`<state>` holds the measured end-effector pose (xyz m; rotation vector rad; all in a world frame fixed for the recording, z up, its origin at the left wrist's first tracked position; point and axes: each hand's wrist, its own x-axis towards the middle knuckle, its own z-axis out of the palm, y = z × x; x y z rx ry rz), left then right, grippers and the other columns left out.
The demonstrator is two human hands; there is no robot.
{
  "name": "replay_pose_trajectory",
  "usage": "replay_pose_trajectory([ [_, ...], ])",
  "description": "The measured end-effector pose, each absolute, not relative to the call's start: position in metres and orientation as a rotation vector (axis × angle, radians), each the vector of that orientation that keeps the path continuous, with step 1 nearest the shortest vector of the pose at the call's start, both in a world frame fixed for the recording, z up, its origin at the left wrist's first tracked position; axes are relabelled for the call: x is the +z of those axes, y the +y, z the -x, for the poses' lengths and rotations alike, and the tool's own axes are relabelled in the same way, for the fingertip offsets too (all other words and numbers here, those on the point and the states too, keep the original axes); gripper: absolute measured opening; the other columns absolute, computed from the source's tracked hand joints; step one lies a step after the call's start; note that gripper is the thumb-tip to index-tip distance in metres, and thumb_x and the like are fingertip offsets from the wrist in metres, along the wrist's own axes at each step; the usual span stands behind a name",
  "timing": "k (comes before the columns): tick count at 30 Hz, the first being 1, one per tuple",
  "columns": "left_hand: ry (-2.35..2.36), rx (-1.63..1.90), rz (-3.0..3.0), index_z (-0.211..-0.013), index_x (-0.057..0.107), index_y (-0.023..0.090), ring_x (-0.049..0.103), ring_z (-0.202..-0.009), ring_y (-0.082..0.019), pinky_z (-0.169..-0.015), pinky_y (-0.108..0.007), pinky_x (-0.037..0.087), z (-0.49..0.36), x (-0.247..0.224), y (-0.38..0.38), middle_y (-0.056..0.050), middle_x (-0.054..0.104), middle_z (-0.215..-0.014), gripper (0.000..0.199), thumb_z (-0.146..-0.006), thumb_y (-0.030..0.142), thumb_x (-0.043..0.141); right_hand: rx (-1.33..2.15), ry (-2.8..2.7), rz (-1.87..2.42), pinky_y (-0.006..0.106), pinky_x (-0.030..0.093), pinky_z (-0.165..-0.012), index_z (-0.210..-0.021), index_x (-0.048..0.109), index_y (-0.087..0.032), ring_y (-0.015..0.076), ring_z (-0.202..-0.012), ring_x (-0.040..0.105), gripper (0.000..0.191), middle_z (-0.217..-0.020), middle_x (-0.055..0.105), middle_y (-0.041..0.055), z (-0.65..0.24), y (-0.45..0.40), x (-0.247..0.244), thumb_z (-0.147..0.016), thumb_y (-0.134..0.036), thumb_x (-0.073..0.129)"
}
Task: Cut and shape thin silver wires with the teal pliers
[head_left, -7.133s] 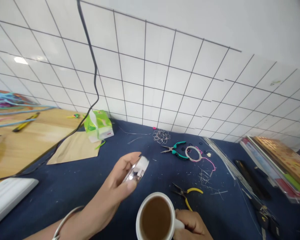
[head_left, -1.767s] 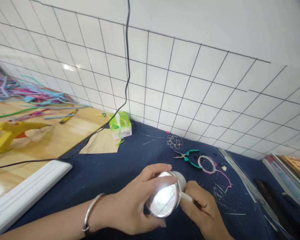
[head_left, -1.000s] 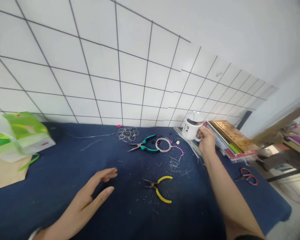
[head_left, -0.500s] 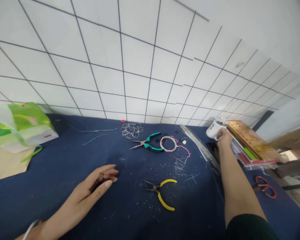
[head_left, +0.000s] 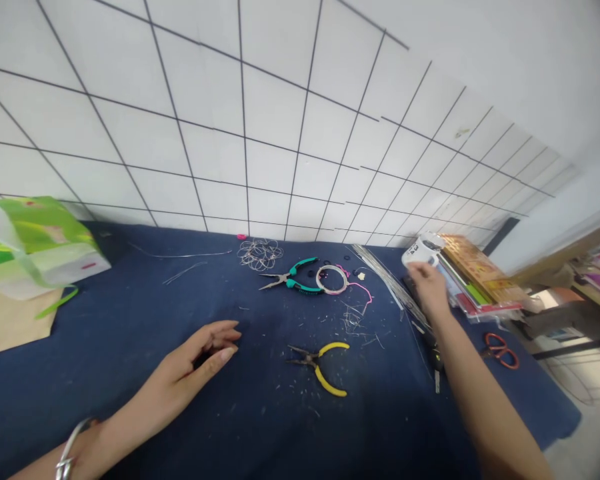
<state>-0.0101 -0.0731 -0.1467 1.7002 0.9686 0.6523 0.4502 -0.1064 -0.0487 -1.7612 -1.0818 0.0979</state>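
Observation:
My left hand (head_left: 200,363) hovers over or rests on the blue cloth, thumb apart from loosely bent fingers, with nothing in it. Just in front of the white mug (head_left: 414,253), my right hand (head_left: 430,290) is off the handle and looks empty, though its fingers are slightly blurred. Between the hands lie yellow-handled pliers (head_left: 325,370), spread apart. Farther back are teal-handled needle-nose pliers (head_left: 300,275), touching or close to a pale ring (head_left: 331,292) with a pink cord (head_left: 367,293). Long silvery wires (head_left: 380,270) run toward my right hand.
A coil of thin wire (head_left: 260,255) and cut wire scraps (head_left: 353,323) lie on the cloth (head_left: 260,427). Stacked books or boxes (head_left: 480,273) stand beside the mug, with red-handled scissors (head_left: 503,351) nearer. A green bag (head_left: 55,233) sits at left, against the tiled wall (head_left: 275,120).
My right hand has let go of the mug's handle and drawn back to the left and toward me. The mug stays beside the books. My left hand keeps its pose; the view has shifted slightly.

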Motion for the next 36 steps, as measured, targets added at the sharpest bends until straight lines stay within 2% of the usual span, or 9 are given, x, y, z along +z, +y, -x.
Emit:
replay_pose_trajectory([
  [3, 0.959, 0.646, -1.702, -0.124, 0.039, 0.025, 0.056, -0.101, -0.022, -0.091, -0.04, 0.044, 0.012, -0.151, -0.073, -0.007, 0.055, -0.115, 0.045, -0.083, 0.041, 0.048, 0.332, -1.566, 1.755, 0.031, 0.045, -0.078, -0.08, 0.068, -0.02, 0.0165, -0.081, 0.059, 0.013, -0.083, 0.067, 0.0012, -0.404, -0.115, -0.071, -0.07, -0.016, 0.06],
  [10, 0.925, 0.654, -1.71, -0.123, 0.039, 0.025, 0.056, -0.101, -0.022, -0.091, -0.041, 0.044, 0.012, -0.147, -0.074, -0.007, 0.056, -0.113, 0.044, -0.083, 0.042, 0.047, 0.418, -2.136, 1.675, 0.04, 0.036, -0.095, -0.106, 0.061, -0.018, 0.0213, -0.109, 0.05, 0.045, -0.113, 0.059, 0.0097, -0.355, -0.117, -0.108, -0.068, 0.001, 0.047],
  [15, 0.941, 0.66, -1.727, -0.121, 0.043, 0.024, 0.058, -0.097, -0.021, -0.088, -0.038, 0.046, 0.013, -0.149, -0.072, -0.007, 0.058, -0.111, 0.044, -0.082, 0.044, 0.048, 0.408, -2.256, 1.676, 0.041, 0.036, -0.095, -0.104, 0.061, -0.019, 0.0204, -0.106, 0.05, 0.059, -0.11, 0.059, 0.0077, -0.358, -0.134, -0.108, -0.058, 0.009, 0.037],
  [19, 0.956, 0.638, -1.713, -0.122, 0.042, 0.024, 0.058, -0.099, -0.021, -0.089, -0.038, 0.046, 0.013, -0.148, -0.072, -0.006, 0.058, -0.112, 0.045, -0.082, 0.044, 0.048, 0.422, -2.257, 1.688, 0.035, 0.042, -0.087, -0.096, 0.062, -0.02, 0.0182, -0.098, 0.053, 0.054, -0.1, 0.061, 0.0056, -0.362, -0.147, -0.099, -0.06, 0.009, 0.035],
  [22, 0.962, 0.625, -1.712, -0.123, 0.04, 0.025, 0.057, -0.099, -0.021, -0.09, -0.039, 0.045, 0.012, -0.148, -0.072, -0.006, 0.057, -0.114, 0.046, -0.082, 0.044, 0.049, 0.4, -2.228, 1.704, 0.034, 0.042, -0.084, -0.097, 0.06, -0.02, 0.0176, -0.094, 0.054, 0.047, -0.096, 0.061, 0.0054, -0.364, -0.148, -0.093, -0.068, 0.006, 0.035],
  [26, 0.986, 0.638, -1.744, -0.12, 0.044, 0.024, 0.058, -0.098, -0.021, -0.087, -0.037, 0.047, 0.012, -0.15, -0.072, -0.005, 0.059, -0.111, 0.045, -0.081, 0.045, 0.05, 0.387, -2.248, 1.673, 0.035, 0.039, -0.088, -0.102, 0.058, -0.02, 0.018, -0.099, 0.051, 0.034, -0.102, 0.059, 0.0063, -0.357, -0.14, -0.089, -0.077, -0.003, 0.041],
  [29, 0.986, 0.633, -1.75, -0.121, 0.043, 0.024, 0.057, -0.1, -0.021, -0.089, -0.037, 0.046, 0.013, -0.151, -0.072, -0.005, 0.059, -0.111, 0.044, -0.082, 0.043, 0.05, 0.422, -2.328, 1.604, 0.034, 0.037, -0.09, -0.103, 0.058, -0.022, 0.0181, -0.101, 0.05, 0.028, -0.105, 0.057, 0.005, -0.346, -0.135, -0.091, -0.077, -0.012, 0.052],
  [32, 0.97, 0.621, -1.75, -0.122, 0.042, 0.024, 0.057, -0.1, -0.021, -0.09, -0.038, 0.046, 0.014, -0.153, -0.071, -0.006, 0.058, -0.112, 0.044, -0.082, 0.042, 0.049, 0.44, -2.387, 1.571, 0.034, 0.038, -0.087, -0.094, 0.06, -0.021, 0.018, -0.095, 0.051, 0.02, -0.096, 0.059, 0.0041, -0.341, -0.133, -0.095, -0.076, -0.013, 0.056],
  [36, 0.973, 0.626, -1.774, -0.122, 0.043, 0.026, 0.056, -0.101, -0.02, -0.089, -0.038, 0.046, 0.015, -0.154, -0.071, -0.005, 0.058, -0.112, 0.044, -0.082, 0.042, 0.05, 0.442, -2.429, 1.576, 0.033, 0.039, -0.082, -0.081, 0.059, -0.019, 0.0167, -0.084, 0.052, 0.016, -0.081, 0.059, 0.0025, -0.347, -0.14, -0.095, -0.076, -0.007, 0.051],
])
